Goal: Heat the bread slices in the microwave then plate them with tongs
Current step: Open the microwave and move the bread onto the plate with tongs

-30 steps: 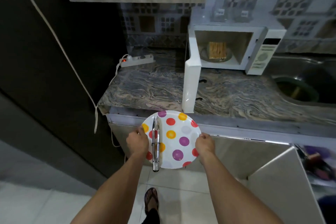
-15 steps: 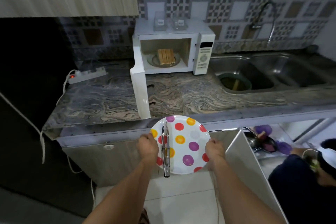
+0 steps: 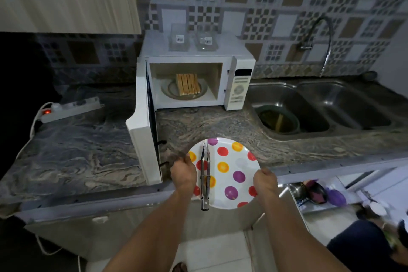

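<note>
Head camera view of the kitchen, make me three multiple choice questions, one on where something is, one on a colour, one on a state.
1. Where do the tongs lie?
A. In the sink
B. On the dotted plate
C. On top of the microwave

2. What colour is the microwave?
A. Black
B. Red
C. White

3. How is the microwave door?
A. Swung open
B. Shut
C. Taken off

Answers:
1 B: the metal tongs rest across the plate that the left hand and the right hand hold by its rim.
2 C: its casing and control panel are white.
3 A: the door stands out to the left, so the bread slices inside are in plain sight.
</note>
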Action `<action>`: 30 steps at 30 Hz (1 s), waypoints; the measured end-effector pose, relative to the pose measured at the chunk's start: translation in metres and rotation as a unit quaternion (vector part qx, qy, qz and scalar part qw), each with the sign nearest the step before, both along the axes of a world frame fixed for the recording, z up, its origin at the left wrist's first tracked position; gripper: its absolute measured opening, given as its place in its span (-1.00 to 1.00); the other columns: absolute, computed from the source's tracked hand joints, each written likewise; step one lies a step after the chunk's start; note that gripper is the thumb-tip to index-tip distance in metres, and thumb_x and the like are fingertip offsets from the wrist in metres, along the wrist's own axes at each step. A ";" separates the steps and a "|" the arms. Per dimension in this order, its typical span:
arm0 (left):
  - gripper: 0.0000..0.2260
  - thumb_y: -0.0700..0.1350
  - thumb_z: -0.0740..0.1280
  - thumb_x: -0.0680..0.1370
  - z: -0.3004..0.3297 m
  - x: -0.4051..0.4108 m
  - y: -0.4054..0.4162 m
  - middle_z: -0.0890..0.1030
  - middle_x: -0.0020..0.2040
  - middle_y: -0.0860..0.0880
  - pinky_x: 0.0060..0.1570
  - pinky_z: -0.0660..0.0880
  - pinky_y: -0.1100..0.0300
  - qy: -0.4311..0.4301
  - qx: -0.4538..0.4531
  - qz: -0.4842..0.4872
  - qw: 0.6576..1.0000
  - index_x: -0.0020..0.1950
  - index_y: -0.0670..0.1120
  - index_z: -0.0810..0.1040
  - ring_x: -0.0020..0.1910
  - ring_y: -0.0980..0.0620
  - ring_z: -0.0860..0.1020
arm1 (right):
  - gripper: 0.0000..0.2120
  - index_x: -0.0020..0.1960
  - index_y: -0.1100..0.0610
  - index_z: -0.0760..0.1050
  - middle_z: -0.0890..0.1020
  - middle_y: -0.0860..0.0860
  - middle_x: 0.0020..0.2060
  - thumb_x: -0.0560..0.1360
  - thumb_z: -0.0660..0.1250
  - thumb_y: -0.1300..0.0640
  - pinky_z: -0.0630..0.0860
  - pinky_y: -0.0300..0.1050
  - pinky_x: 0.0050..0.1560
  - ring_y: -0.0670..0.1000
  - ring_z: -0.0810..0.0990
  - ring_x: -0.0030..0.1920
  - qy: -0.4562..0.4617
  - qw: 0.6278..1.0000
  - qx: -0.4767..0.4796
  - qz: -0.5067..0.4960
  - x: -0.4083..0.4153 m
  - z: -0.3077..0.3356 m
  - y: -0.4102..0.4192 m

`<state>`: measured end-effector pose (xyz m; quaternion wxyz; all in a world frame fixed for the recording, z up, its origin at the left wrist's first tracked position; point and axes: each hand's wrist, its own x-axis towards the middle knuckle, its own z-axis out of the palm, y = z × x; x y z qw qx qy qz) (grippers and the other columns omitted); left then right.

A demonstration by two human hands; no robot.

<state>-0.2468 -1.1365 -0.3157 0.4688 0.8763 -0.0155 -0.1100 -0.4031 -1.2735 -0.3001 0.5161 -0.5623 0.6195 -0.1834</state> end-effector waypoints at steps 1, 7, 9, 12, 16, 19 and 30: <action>-0.62 -0.03 0.15 0.67 0.001 0.009 -0.008 0.61 0.08 -0.35 0.08 0.46 -0.01 0.001 0.002 -0.006 1.000 0.10 -0.31 0.59 0.10 -0.32 0.55 | -0.72 0.10 0.20 0.59 0.63 0.17 -0.01 0.55 0.13 0.24 0.53 0.00 0.04 0.19 0.56 -0.02 -0.004 1.000 0.002 -0.003 0.009 0.001 -0.007; -0.68 -0.05 0.17 0.66 0.004 0.070 -0.050 0.63 0.07 -0.30 0.07 0.46 0.05 0.004 -0.031 -0.001 1.000 0.12 -0.25 0.61 0.08 -0.27 0.57 | -0.71 0.14 0.21 0.58 0.64 0.19 0.03 0.56 0.13 0.22 0.56 0.08 0.12 0.23 0.59 0.03 -0.016 1.000 0.006 -0.006 0.073 0.003 -0.047; -0.64 -0.01 0.18 0.66 0.000 0.088 -0.055 0.63 0.02 -0.33 0.04 0.50 0.00 -0.004 -0.019 0.012 1.000 0.05 -0.28 0.61 0.04 -0.29 0.58 | -0.73 0.13 0.20 0.56 0.61 0.16 -0.01 0.57 0.12 0.23 0.55 0.02 0.08 0.19 0.57 0.00 -0.014 1.000 0.012 0.009 0.090 0.005 -0.054; -0.61 0.02 0.17 0.66 -0.006 0.111 -0.056 0.62 -0.01 -0.33 0.04 0.49 -0.02 0.001 -0.005 0.034 0.999 0.02 -0.29 0.60 0.03 -0.29 0.59 | -0.70 0.11 0.20 0.59 0.64 0.16 0.02 0.53 0.14 0.18 0.58 0.09 0.14 0.21 0.59 0.01 -0.004 0.999 0.020 0.036 0.115 -0.005 -0.062; -0.60 -0.02 0.16 0.67 -0.011 0.135 -0.056 0.63 -0.03 -0.32 0.00 0.49 0.05 0.005 -0.010 0.066 0.998 0.01 -0.32 0.61 0.00 -0.26 0.59 | -0.67 0.16 0.23 0.62 0.65 0.21 0.11 0.54 0.15 0.20 0.57 0.08 0.17 0.25 0.60 0.09 0.018 0.996 0.027 0.079 0.152 -0.014 -0.076; -0.64 -0.06 0.18 0.67 -0.013 0.147 -0.052 0.62 -0.02 -0.35 -0.04 0.45 0.04 -0.020 0.003 0.092 0.996 0.03 -0.34 0.60 0.01 -0.29 0.59 | -0.68 0.18 0.24 0.62 0.64 0.21 0.14 0.58 0.15 0.20 0.55 0.00 0.14 0.24 0.59 0.12 0.025 0.993 0.022 0.116 0.176 -0.013 -0.082; -0.61 0.00 0.22 0.64 -0.025 0.161 -0.066 0.64 -0.06 -0.35 -0.14 0.45 0.03 -0.016 0.141 0.115 0.983 -0.03 -0.31 0.65 -0.02 -0.32 0.60 | -0.71 0.21 0.15 0.63 0.65 0.16 0.16 0.62 0.19 0.16 0.45 -0.12 0.09 0.18 0.59 0.14 0.092 0.964 -0.081 0.235 0.219 -0.019 -0.133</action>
